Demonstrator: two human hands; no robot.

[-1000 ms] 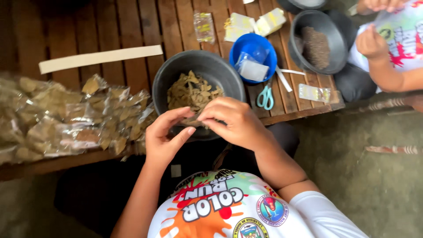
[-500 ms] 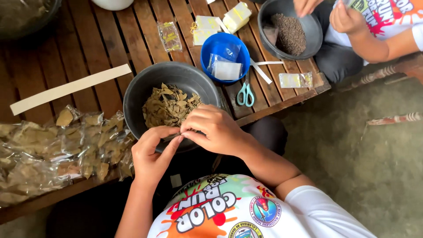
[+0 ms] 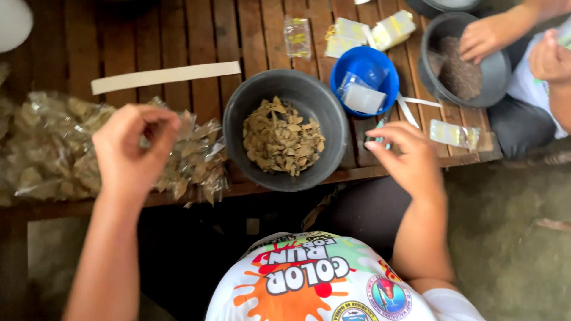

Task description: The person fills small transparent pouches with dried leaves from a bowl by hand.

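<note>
Two hands of the person are held well apart over a slatted wooden table (image 3: pixel 148 35). Largest on it is a heap of clear plastic packets (image 3: pixel 53 148) filled with dried leaves; its left part is cut off by the picture edge. The left hand (image 3: pixel 131 151) hovers over this heap with fingers curled loosely; whether it pinches something I cannot tell. Beside the heap stands a dark round bowl (image 3: pixel 285 131) with loose dried leaf pieces. A second dark bowl (image 3: pixel 455 59) with darker material is at the far right, where another person's hands reach in. The blue bowl (image 3: pixel 364 80) holds small packets. The right hand (image 3: pixel 407 157) covers most of the scissors (image 3: pixel 379 126), only a turquoise bit shows, and its fingers are spread.
</note>
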